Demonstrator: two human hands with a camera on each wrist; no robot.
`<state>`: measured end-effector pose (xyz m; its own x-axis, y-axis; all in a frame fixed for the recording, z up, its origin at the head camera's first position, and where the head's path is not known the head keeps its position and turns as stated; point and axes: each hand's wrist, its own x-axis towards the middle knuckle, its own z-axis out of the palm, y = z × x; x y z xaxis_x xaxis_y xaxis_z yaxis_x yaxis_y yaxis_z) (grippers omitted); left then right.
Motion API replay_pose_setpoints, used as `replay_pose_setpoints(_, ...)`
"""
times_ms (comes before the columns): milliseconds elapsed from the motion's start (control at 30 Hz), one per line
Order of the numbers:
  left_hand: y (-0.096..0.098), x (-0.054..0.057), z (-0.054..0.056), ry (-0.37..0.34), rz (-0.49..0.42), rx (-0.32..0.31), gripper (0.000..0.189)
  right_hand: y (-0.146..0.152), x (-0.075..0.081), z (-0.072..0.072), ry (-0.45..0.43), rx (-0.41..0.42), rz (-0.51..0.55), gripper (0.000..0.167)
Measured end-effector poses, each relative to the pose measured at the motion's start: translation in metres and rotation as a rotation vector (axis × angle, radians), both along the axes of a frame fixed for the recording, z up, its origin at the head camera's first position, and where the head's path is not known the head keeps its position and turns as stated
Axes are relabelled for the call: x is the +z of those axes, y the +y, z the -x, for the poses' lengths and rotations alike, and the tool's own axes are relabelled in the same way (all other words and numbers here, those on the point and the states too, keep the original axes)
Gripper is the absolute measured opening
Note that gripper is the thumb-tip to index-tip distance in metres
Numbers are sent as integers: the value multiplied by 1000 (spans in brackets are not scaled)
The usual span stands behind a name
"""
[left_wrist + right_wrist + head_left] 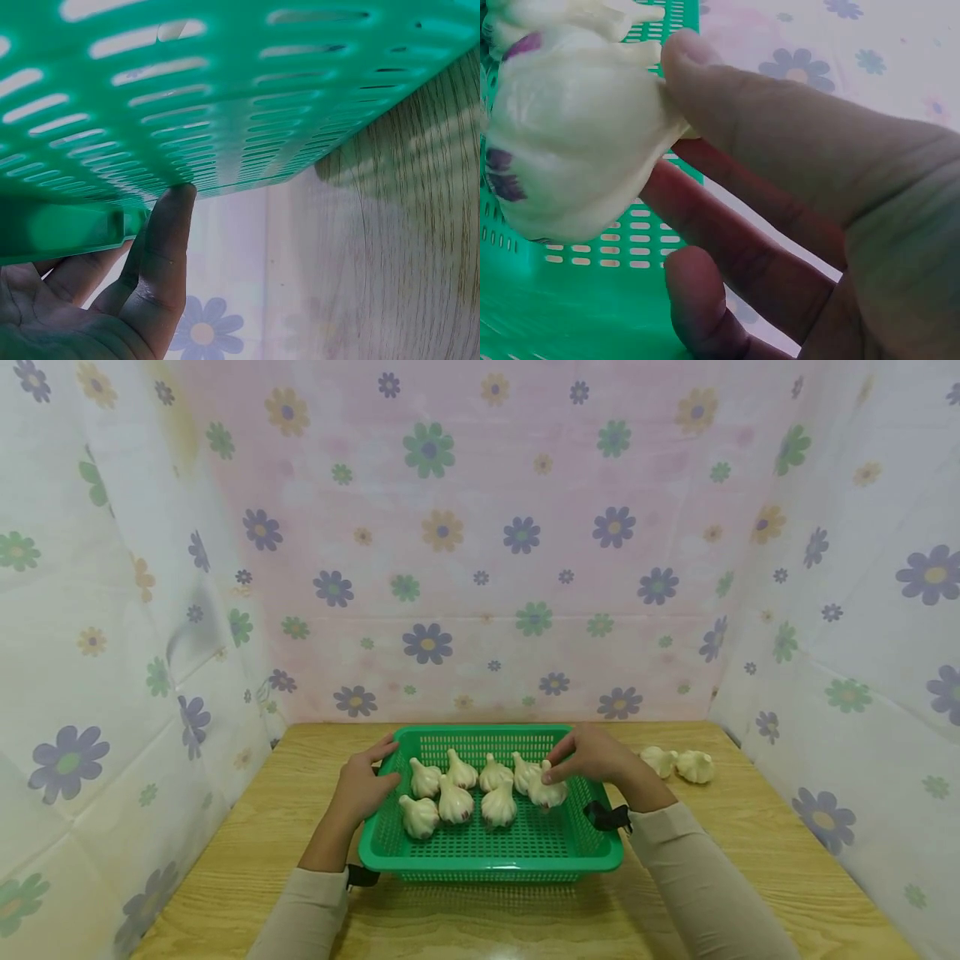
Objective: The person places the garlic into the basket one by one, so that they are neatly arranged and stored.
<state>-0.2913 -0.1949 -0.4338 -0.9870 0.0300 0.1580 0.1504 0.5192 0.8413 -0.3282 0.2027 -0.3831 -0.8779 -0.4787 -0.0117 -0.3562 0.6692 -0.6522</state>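
Observation:
A green plastic basket point(491, 863) sits on the table with several garlic bulbs point(456, 803) inside. My left hand point(362, 785) grips the basket's left rim near the back corner. From the left wrist view, its fingers point(166, 255) reach up against the slotted outer wall. On the basket's right side, my right hand point(596, 758) pinches one garlic bulb point(577, 135) by its stem between thumb and fingers. That bulb has purple marks on its base and overlaps a neighbouring bulb point(525, 772) in the head view.
Two more garlic bulbs point(658, 761) lie on the wooden table point(750, 852) to the right of the basket, behind my right forearm. Flower-patterned cloth point(480, 552) encloses the table at the back and on both sides. Black straps point(606, 816) are on my wrists.

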Motion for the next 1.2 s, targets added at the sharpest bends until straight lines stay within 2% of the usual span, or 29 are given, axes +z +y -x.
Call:
replay_pose_setpoints(200,0,-1,2,-1,1,-5,63,-2,-1,1,-26,25,-14,23)
replay_pose_setpoints(400,0,-1,2,1,2,-5,63,-3,-3,2,-40,15,-27,20)
replay_pose_setpoints(1200,-1,-3,3,-1,9,-7,64,8,5,-4,-64,-6,3,33)
